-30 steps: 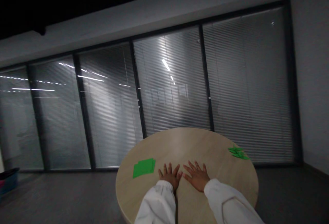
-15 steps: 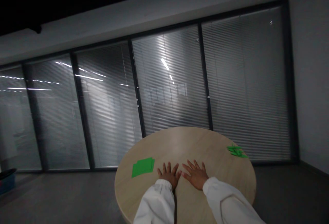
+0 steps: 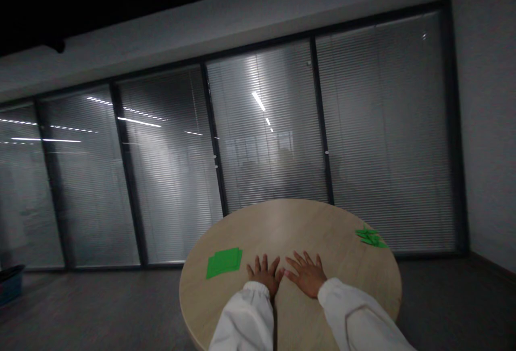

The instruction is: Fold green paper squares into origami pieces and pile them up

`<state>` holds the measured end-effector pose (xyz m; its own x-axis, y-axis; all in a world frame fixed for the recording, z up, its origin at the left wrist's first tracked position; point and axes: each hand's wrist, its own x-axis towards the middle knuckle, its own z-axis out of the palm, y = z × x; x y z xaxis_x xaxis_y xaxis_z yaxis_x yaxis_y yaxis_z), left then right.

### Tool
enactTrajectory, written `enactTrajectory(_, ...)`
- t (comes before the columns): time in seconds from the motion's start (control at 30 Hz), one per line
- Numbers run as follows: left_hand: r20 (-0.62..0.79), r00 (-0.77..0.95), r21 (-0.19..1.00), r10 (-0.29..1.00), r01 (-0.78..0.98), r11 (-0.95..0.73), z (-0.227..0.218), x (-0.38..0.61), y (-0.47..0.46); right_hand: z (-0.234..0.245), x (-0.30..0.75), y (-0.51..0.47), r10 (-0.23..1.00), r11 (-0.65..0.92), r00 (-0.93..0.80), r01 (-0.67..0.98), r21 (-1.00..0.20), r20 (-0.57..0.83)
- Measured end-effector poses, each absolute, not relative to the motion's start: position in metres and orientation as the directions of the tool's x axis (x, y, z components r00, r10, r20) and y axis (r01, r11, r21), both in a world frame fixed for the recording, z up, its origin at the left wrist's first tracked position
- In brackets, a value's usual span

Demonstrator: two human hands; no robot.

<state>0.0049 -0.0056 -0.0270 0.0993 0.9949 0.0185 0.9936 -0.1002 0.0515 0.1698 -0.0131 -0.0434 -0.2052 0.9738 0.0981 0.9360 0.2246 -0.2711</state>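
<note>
My left hand (image 3: 265,274) lies flat on the round wooden table (image 3: 282,222), fingers spread and holding nothing. Beside it, thumb close to thumb, my right hand (image 3: 308,276) rests palm down with its fingers apart, also holding nothing. Left of my left hand are several green paper sheets (image 3: 224,262), overlapping in a flat stack. Toward the table's right edge sits a small heap of folded green paper pieces (image 3: 370,237); their exact shape is too small to make out.
Behind the table runs a glass partition (image 3: 266,141) with blinds and dark frames. A white wall (image 3: 487,125) stands on the right. At the far left, a blue bin (image 3: 11,286) is on the grey floor (image 3: 113,308).
</note>
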Motion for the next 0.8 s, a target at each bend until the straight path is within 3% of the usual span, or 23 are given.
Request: enactTrajectory(0.8, 0.030, 0.114, 0.077, 0.993, 0.990, -0.116, -0.0255, 0.0036, -0.0060, -0.0456, 0.1704, -0.0130, 0.970, 0.236, -0.208, 0.932, -0.276, 0.128)
